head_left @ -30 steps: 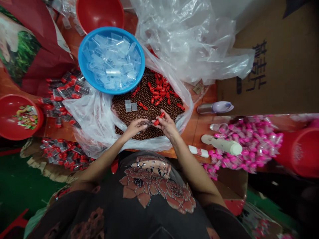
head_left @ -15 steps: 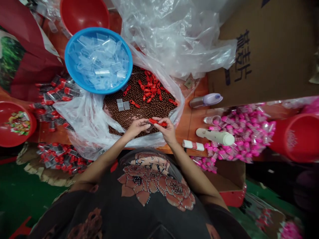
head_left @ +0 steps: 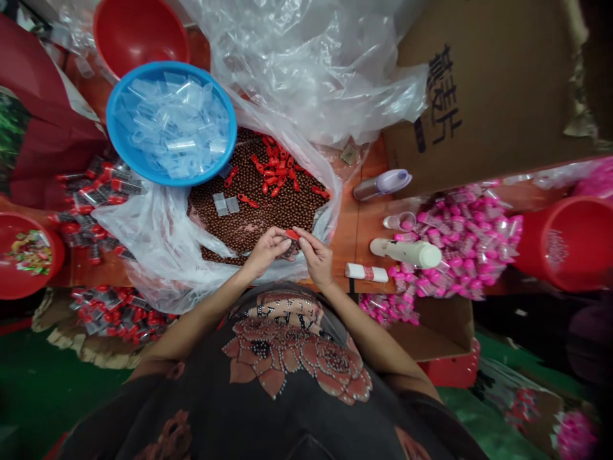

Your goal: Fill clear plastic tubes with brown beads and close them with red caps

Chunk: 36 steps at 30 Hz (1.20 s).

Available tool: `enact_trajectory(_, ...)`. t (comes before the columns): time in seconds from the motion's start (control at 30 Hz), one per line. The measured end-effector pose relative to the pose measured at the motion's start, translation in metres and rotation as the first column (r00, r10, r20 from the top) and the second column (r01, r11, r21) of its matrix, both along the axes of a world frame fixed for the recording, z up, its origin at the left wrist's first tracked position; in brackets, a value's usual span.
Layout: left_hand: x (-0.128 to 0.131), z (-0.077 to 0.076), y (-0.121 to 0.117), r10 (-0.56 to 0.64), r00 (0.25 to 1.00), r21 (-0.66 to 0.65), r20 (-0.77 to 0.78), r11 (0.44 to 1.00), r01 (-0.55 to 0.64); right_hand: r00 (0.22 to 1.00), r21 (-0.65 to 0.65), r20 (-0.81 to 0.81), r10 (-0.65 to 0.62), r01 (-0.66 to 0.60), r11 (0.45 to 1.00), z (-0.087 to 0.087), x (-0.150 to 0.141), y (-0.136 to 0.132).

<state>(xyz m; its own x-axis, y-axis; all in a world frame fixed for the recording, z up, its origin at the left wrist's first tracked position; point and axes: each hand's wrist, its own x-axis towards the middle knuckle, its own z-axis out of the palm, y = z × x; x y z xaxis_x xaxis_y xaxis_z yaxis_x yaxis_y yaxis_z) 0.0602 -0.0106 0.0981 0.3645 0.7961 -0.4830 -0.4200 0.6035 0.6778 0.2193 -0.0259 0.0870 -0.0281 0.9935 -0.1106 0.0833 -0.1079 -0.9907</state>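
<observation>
My left hand (head_left: 267, 252) and my right hand (head_left: 318, 257) meet over the near edge of a plastic bag of small brown balls (head_left: 268, 220). Between their fingertips is a small red plastic piece (head_left: 292, 234), partly covered by the fingers. Both hands are closed in a pinch, thumb against fingers. Beyond them, several similar red pieces (head_left: 275, 167), each with a slim looped end, lie heaped on the balls. Two small clear plastic boxes (head_left: 226, 204) rest to the left, with another red piece (head_left: 248, 200) beside them.
A blue basin (head_left: 115, 153) of clear boxes stands at the back left. Red-capped containers (head_left: 103, 191) are heaped at left, pink-capped ones (head_left: 460, 249) at right. A pale bottle (head_left: 407, 252), a white packet (head_left: 366, 273) and a carton (head_left: 498, 96) are also at right.
My fingertips have come together, and my left fingers now pinch at the red piece that my right hand held alone. Less of the piece shows. The whole view has shifted slightly.
</observation>
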Motion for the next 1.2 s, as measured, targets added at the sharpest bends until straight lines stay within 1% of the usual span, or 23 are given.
enact_trajectory(0.03, 0.002, 0.001, 0.000, -0.002, 1.000, 0.019, -0.006, 1.000, 0.002, 0.999, -0.011, -0.008, -0.035, 0.035, 0.999, -0.001, 0.000, -0.002)
enact_trajectory(0.1, 0.005, 0.003, 0.000, 0.003, 1.000, 0.046, -0.017, 0.999, -0.002, 0.999, -0.003, -0.005, -0.037, 0.037, 0.999, -0.002, 0.001, -0.004)
enact_trajectory(0.27, 0.009, 0.006, -0.001, 0.006, 1.000, 0.047, -0.023, 0.999, -0.005, 0.992, 0.117, 0.058, 0.115, -0.122, 0.986, -0.005, 0.014, -0.003)
enact_trajectory(0.4, 0.012, 0.009, 0.002, 0.011, 0.999, 0.032, -0.044, 0.999, -0.010, 0.979, 0.100, 0.113, 0.170, -0.181, 0.978, -0.003, 0.016, 0.000)
enact_trajectory(0.47, 0.014, 0.009, 0.005, 0.020, 0.995, 0.037, -0.094, 0.999, -0.017, 0.980, 0.074, 0.081, 0.184, -0.190, 0.979, -0.001, 0.013, -0.001)
enact_trajectory(0.53, 0.015, 0.009, 0.007, 0.035, 0.989, 0.034, -0.146, 0.999, -0.030, 0.987, 0.044, -0.012, 0.163, -0.162, 0.986, 0.001, 0.009, -0.004)
enact_trajectory(0.6, 0.016, 0.009, 0.007, 0.042, 0.982, 0.019, -0.185, 0.999, -0.039, 0.992, 0.007, -0.095, 0.081, -0.081, 0.997, 0.002, 0.006, -0.006)
enact_trajectory(0.67, 0.016, 0.008, 0.006, 0.026, 0.975, 0.002, -0.218, 1.000, -0.027, 0.994, -0.043, -0.111, -0.024, 0.019, 0.999, 0.001, 0.005, -0.007)
enact_trajectory(0.73, 0.016, 0.008, 0.005, 0.008, 0.965, 0.003, -0.260, 1.000, -0.007, 0.993, -0.091, -0.086, -0.081, 0.074, 0.993, 0.001, 0.005, -0.005)
enact_trajectory(0.8, 0.016, 0.007, 0.004, -0.011, 0.955, 0.026, -0.297, 0.999, 0.020, 0.998, -0.090, -0.026, -0.048, 0.046, 0.995, 0.003, 0.007, -0.002)
enact_trajectory(0.87, 0.015, 0.006, 0.003, -0.020, 0.949, 0.067, -0.314, 0.997, 0.044, 0.993, -0.021, 0.097, 0.069, -0.067, 0.998, 0.007, 0.009, 0.002)
enact_trajectory(0.93, 0.016, 0.004, 0.002, -0.008, 0.944, 0.096, -0.330, 0.995, 0.042, 0.940, 0.054, 0.268, 0.210, -0.232, 0.971, 0.012, 0.010, 0.005)
enact_trajectory(1.0, 0.016, 0.003, 0.001, 0.005, 0.943, 0.073, -0.332, 0.997, 0.020, 0.849, 0.080, 0.438, 0.296, -0.365, 0.927, 0.018, 0.012, 0.007)
enact_trajectory(1.03, 0.016, 0.004, 0.000, 0.002, 0.948, 0.043, -0.319, 0.999, 0.012, 0.804, 0.084, 0.510, 0.306, -0.401, 0.912, 0.020, 0.012, 0.007)
enact_trajectory(1.1, 0.016, 0.005, -0.001, -0.024, 0.966, -0.023, -0.258, 1.000, 0.018, 0.730, 0.093, 0.620, 0.286, -0.431, 0.897, 0.021, 0.014, 0.007)
enact_trajectory(1.2, 0.017, 0.010, -0.001, -0.069, 0.988, -0.080, -0.140, 0.995, 0.058, 0.675, 0.131, 0.700, 0.231, -0.440, 0.889, 0.020, 0.017, 0.007)
